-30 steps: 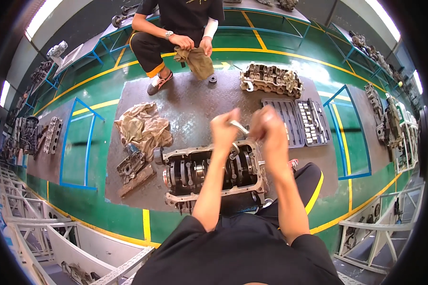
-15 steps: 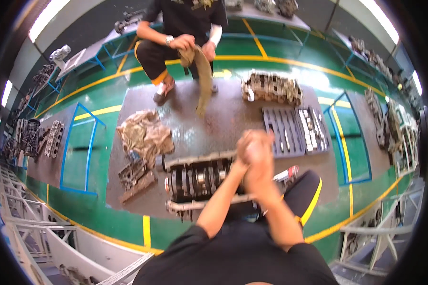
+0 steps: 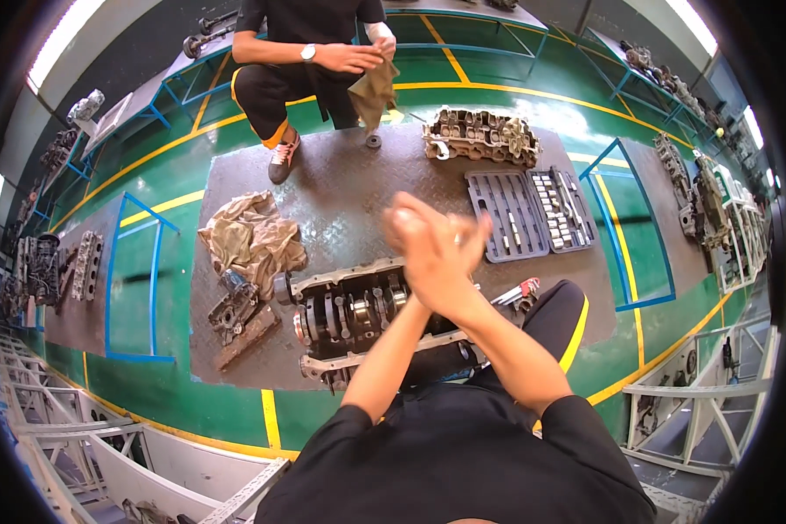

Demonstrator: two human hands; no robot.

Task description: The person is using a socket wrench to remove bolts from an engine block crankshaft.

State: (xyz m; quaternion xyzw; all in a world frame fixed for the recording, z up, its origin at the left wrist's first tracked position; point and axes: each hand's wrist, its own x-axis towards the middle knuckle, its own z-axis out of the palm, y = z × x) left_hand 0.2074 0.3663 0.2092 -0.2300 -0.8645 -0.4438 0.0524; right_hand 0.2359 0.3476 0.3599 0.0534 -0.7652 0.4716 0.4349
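Note:
Both my hands are raised over the floor plate, palms against each other and crossed, with motion blur on the fingers. My right hand [image 3: 435,262] lies in front, its fingers stretched up and to the left. Behind it, mostly covered, my left hand [image 3: 473,234] shows fingers stretched out to the right. I see nothing held in either. Below them sits an engine block [image 3: 336,356] with its crankshaft [image 3: 358,310] exposed, partly hidden by my forearms. By my right knee lies a metal tool with a red end [image 3: 526,288].
Opposite me, a crouching person [image 3: 297,87] holds a brown rag [image 3: 374,92]. A cylinder head [image 3: 480,138] and an open socket set case [image 3: 498,249] lie on the right. Crumpled cloth [image 3: 253,231] and greasy metal parts [image 3: 236,310] lie left. Blue frames [image 3: 155,288] stand beside the plate.
My joined hands have shifted up and left, and their fingers have gone from clasped to more spread. The other person's rag is drawn up and bunched. My view has tilted slightly.

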